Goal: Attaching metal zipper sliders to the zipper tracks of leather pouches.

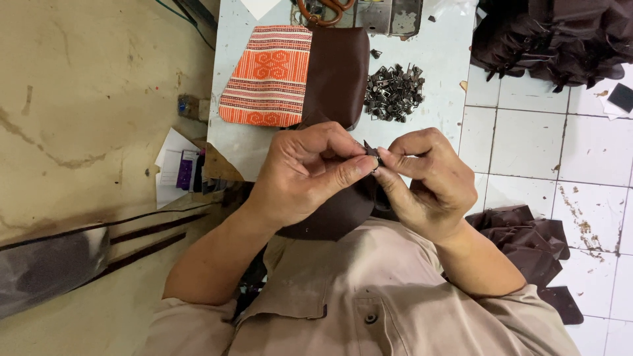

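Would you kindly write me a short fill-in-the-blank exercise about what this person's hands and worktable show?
1. The left hand and right hand pinch a small dark metal piece between their ____.
2. The pile of metal sliders lies on the ____ table.
3. The woven pouch beside the brown fabric is white and ____.
4. The floor on the person's right is covered in white ____.

Missing words: fingertips; grey; orange; tiles

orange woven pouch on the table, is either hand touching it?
No. The orange woven pouch lies apart; left hand and right hand pinch a small dark piece.
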